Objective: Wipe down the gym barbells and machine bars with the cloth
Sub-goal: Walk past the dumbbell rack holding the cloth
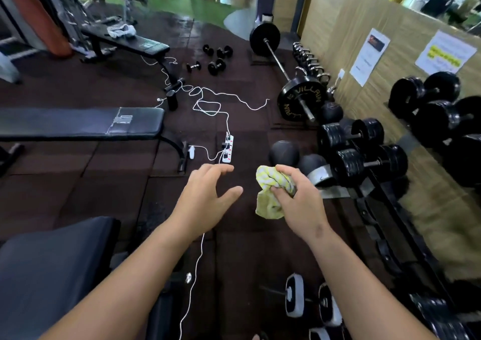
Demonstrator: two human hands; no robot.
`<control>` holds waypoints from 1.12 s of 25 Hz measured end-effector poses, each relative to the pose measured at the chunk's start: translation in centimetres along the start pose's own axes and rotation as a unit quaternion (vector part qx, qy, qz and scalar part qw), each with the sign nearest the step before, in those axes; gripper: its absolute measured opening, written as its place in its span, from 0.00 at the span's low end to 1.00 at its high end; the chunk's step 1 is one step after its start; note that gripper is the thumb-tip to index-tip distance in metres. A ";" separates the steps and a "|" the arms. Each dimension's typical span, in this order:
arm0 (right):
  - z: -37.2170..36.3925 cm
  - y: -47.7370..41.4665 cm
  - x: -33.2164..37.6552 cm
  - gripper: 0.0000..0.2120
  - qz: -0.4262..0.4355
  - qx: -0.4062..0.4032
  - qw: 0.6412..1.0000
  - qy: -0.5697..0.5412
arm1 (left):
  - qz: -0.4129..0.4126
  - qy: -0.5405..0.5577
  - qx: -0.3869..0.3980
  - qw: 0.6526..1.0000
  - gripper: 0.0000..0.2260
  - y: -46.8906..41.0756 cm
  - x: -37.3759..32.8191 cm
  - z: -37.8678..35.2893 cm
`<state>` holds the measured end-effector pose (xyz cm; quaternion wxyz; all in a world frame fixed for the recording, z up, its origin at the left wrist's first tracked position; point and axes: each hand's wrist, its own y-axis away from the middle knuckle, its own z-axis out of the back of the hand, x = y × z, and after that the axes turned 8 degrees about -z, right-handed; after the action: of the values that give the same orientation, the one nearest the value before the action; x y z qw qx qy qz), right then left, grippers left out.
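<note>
Now your right hand (296,199) is squeezing the yellow cloth (270,191) up in the air, and your left hand (208,196) is open with nothing in it. The white cord (197,256) on the floor could trip you on the way to the barbell (276,58).

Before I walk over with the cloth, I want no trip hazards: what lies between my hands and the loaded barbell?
Head view: a black ball near the right hand; bare mat up to the barbell.
</note>
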<state>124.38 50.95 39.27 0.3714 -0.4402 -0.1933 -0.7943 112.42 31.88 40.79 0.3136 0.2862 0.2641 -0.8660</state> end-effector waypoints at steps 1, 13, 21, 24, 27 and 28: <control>0.1 -1.9 0.0 0.20 0.002 0.000 1.000 0.003 | 0.004 0.002 -0.001 1.000 0.21 -1.5 0.2 -0.4; -8.5 -23.3 4.0 0.21 0.008 0.050 0.999 0.004 | 0.053 0.024 -0.027 0.998 0.20 -19.5 12.4 0.3; -15.6 -34.4 9.6 0.20 0.007 0.061 0.998 -0.010 | 0.082 0.003 -0.036 0.996 0.21 -29.4 21.0 6.8; -17.9 -38.5 11.2 0.21 0.019 0.080 0.997 -0.007 | 0.096 0.001 -0.052 0.994 0.21 -31.9 23.3 7.7; -20.8 -43.0 12.3 0.21 0.032 0.116 0.993 -0.012 | 0.118 -0.009 -0.078 0.990 0.22 -34.8 26.3 8.0; -21.8 -44.6 12.5 0.21 0.036 0.128 0.991 -0.012 | 0.125 -0.013 -0.087 0.988 0.23 -35.8 27.3 8.0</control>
<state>74.16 60.84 38.92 0.4507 -0.4049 -0.2822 -0.7438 67.43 39.82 38.28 0.4467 0.2774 0.2967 -0.7971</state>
